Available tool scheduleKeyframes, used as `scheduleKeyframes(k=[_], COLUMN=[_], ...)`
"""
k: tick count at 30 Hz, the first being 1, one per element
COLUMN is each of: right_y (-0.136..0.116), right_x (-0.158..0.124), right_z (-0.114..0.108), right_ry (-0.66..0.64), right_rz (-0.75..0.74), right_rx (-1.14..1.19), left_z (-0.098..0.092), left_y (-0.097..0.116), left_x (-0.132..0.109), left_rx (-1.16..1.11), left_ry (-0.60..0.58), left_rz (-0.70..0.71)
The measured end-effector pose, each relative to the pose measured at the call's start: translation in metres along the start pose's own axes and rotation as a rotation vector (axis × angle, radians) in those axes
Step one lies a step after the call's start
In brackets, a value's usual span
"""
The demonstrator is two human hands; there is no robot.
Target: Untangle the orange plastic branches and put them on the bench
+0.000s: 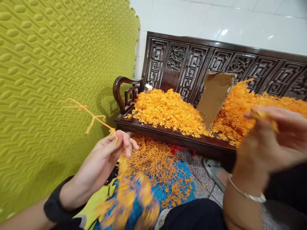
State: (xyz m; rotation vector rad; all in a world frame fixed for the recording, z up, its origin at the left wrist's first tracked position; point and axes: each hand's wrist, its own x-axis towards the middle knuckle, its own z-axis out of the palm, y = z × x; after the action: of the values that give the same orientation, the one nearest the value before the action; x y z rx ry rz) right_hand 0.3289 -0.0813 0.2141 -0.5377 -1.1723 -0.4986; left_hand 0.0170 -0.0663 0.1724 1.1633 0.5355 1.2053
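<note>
My left hand [105, 156], with a black band at the wrist, pinches a thin orange branching plastic stem [92, 115]. The stem's bare forked end points up and left. Below the fingers hangs a blurred cluster of orange pieces [129, 198]. Over at the right, my right hand [271, 140], a bangle on its wrist, is raised with its fingers closed on a small orange piece [262, 117], smeared by motion. Behind it, a heap of orange pieces [240, 105] lies on the dark carved wooden bench [168, 132].
Another orange heap [168, 107] fills the bench's left side, with a cardboard piece [213, 95] standing between the heaps. Loose orange stems [155, 159] cover a blue sheet [184, 174] on the floor. A yellow-green foam mat [59, 64] rises at left. A slippered foot [216, 172] is under the bench.
</note>
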Motion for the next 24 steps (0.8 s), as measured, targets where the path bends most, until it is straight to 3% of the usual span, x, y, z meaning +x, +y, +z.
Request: scheduleKeyframes(k=[1,2,4,7,9,11,14,19,24], right_y=[0.021,0.045,0.093,0.148,0.159,0.147,0.101,0.008,-0.047], right_x=[0.002,0.002,-0.005,-0.034,-0.060,-0.085,-0.110,-0.121,-0.133], right_z=[0.023,0.044,0.074,0.088,0.084,0.077,0.071,0.078,0.093], right_ry=[0.113,0.129,-0.230,-0.794,-0.984,-1.038,-1.054,-1.162,-1.107], right_rz=[-0.098,-0.132,0.011,0.423,0.669,0.846,0.954,0.952,0.830], right_rx=[-0.006,-0.045,-0.198,-0.349,-0.310,-0.167,0.132,0.475,0.366], left_z=[0.000,0.000,-0.004,-0.014,-0.018,-0.020,-0.019,-0.019,-0.012], left_y=[-0.004,-0.008,-0.015,-0.021,-0.023,-0.023,-0.024,-0.028,-0.034], left_x=[0.003,0.006,0.013,0.022,0.026,0.027,0.027,0.026,0.021], left_rx=[0.000,-0.001,0.001,0.034,0.071,0.103,0.124,0.185,0.332], left_ry=[0.015,0.026,0.063,0.166,0.216,0.227,0.226,0.180,0.061], left_rz=[0.018,0.036,0.090,0.192,0.197,0.162,0.117,0.086,0.108])
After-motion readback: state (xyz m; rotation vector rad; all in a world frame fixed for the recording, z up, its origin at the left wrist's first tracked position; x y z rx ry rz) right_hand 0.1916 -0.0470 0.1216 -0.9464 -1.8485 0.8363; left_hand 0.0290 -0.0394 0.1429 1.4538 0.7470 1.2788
